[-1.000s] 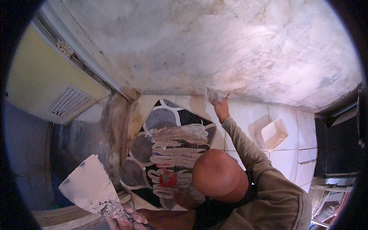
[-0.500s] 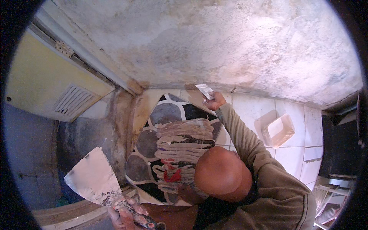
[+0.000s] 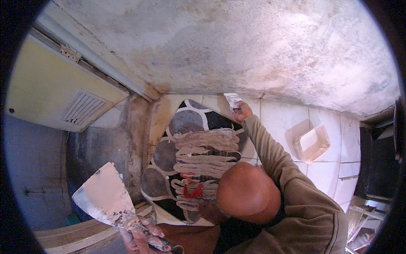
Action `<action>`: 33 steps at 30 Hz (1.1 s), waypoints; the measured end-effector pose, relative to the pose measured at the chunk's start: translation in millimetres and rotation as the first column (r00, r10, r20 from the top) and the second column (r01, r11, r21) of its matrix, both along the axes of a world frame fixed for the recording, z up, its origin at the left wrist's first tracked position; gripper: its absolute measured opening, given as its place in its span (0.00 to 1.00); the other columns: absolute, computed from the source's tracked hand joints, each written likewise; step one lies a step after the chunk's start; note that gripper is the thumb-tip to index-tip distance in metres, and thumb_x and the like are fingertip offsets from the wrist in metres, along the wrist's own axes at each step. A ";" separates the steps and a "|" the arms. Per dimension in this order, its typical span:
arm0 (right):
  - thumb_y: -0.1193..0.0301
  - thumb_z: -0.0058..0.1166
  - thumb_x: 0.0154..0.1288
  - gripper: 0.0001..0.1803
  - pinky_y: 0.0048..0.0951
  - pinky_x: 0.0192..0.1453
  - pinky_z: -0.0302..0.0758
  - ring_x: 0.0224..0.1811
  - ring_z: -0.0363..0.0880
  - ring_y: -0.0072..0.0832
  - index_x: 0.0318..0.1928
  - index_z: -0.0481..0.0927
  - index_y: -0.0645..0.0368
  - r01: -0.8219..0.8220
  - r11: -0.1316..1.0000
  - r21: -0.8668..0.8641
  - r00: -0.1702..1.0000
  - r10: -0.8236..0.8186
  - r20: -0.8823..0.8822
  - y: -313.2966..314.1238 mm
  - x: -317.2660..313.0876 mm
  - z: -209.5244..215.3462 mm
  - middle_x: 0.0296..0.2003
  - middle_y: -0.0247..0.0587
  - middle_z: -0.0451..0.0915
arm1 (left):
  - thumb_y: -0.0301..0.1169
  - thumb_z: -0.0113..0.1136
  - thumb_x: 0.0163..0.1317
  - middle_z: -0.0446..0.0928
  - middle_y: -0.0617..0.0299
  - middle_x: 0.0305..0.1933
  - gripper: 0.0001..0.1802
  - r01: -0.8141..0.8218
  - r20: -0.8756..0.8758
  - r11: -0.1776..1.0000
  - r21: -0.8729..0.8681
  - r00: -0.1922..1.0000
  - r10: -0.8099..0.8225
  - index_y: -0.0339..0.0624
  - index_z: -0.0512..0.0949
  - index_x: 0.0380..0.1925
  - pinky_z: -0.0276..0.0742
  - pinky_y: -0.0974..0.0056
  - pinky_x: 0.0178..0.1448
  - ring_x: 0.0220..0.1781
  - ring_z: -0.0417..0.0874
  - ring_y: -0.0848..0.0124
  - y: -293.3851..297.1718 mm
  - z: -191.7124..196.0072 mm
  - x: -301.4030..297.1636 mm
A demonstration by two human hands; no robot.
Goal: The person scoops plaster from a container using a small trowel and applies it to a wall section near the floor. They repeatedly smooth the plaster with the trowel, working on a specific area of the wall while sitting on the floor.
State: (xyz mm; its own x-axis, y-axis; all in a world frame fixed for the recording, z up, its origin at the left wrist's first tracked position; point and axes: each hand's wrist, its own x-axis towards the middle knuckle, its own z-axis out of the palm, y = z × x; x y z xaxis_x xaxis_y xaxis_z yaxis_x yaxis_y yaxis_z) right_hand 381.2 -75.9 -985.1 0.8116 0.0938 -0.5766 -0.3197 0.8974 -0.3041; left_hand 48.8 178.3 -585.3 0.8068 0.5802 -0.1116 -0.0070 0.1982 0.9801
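At the lower left, my left hand (image 3: 137, 235) is wrapped round the handle of a broad putty knife (image 3: 105, 194), whose wide blade is coated with pale filler. My right arm reaches forward in an olive sleeve. At its end my right hand (image 3: 242, 112) grips a small flat white scraper (image 3: 231, 100) close to the foot of the stained, patchy wall (image 3: 237, 51). The scraper's lower part is hidden by the fingers. I cannot tell whether its edge touches the wall.
A pale rectangular tub (image 3: 325, 144) stands on the white floor tiles (image 3: 323, 173) to the right. Below me lies a patterned mat (image 3: 158, 184) with a ribbed rag rug (image 3: 207, 154) on it. A yellow vented door (image 3: 46, 80) is at the left, a dark object (image 3: 378, 165) at the far right.
My right hand has shifted slightly right with the small scraper, which now looks more upright. The left hand and putty knife are nearly where they were. The view has moved a little.
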 end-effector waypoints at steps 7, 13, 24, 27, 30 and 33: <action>0.72 0.37 0.65 0.15 0.40 0.47 0.77 0.43 0.76 0.43 0.47 0.70 0.68 0.099 0.946 0.308 0.994 -0.077 -0.083 -47.2 61.0 35.8 0.43 0.55 0.75 | 0.30 0.49 0.66 0.75 0.51 0.38 0.15 0.042 0.047 0.999 0.031 0.998 -0.043 0.37 0.65 0.51 0.68 0.76 0.13 0.22 0.75 0.72 -4.3 -2.2 6.2; 0.75 0.40 0.66 0.15 0.36 0.53 0.76 0.48 0.75 0.42 0.51 0.66 0.70 -0.027 0.973 0.228 0.987 -0.010 0.161 -68.4 43.1 114.5 0.46 0.56 0.74 | 0.33 0.51 0.65 0.73 0.49 0.40 0.22 0.101 0.139 0.995 -0.026 0.986 -0.097 0.36 0.61 0.56 0.71 0.73 0.18 0.30 0.75 0.69 1.3 -8.4 3.8; 0.71 0.53 0.57 0.14 0.31 0.44 0.76 0.43 0.77 0.31 0.44 0.75 0.61 -0.079 0.953 -0.293 0.974 0.136 0.180 -41.0 -18.7 -72.9 0.41 0.39 0.78 | 0.27 0.49 0.65 0.75 0.47 0.38 0.15 0.153 0.091 0.984 -0.095 0.985 -0.145 0.32 0.65 0.50 0.71 0.73 0.22 0.23 0.74 0.69 7.3 -7.7 3.2; 0.69 0.58 0.54 0.18 0.29 0.46 0.75 0.45 0.77 0.31 0.46 0.75 0.62 0.016 0.750 -0.661 0.925 0.239 0.294 -56.1 8.3 -110.5 0.42 0.41 0.79 | 0.28 0.49 0.65 0.76 0.48 0.35 0.16 0.049 0.107 0.994 -0.097 0.993 -0.039 0.32 0.65 0.50 0.68 0.74 0.18 0.17 0.73 0.72 -3.5 -13.8 8.9; 0.68 0.61 0.52 0.22 0.30 0.48 0.74 0.45 0.78 0.32 0.47 0.75 0.62 -0.036 0.907 -0.420 0.909 0.204 0.363 28.3 18.0 -92.0 0.43 0.42 0.79 | 0.28 0.50 0.65 0.76 0.47 0.36 0.16 -0.112 0.116 0.994 0.002 0.987 0.111 0.33 0.65 0.50 0.68 0.74 0.16 0.18 0.74 0.72 -6.9 -8.0 5.4; 0.69 0.60 0.52 0.22 0.31 0.48 0.74 0.45 0.78 0.35 0.48 0.74 0.63 0.190 0.748 -0.636 0.828 0.226 0.513 -69.4 40.9 -128.5 0.43 0.43 0.79 | 0.28 0.51 0.64 0.75 0.46 0.40 0.17 0.109 0.133 0.990 -0.092 0.986 -0.096 0.33 0.64 0.51 0.71 0.73 0.18 0.23 0.76 0.70 5.1 -12.9 0.9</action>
State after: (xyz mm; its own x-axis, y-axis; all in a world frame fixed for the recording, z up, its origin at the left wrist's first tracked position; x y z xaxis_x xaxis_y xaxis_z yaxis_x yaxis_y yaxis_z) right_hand 422.1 -145.4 -1113.6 0.9940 -0.1062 0.0245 0.0662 0.4093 -0.9100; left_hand 49.7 183.4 -598.2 0.8726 0.4852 -0.0560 -0.1061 0.3001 0.9480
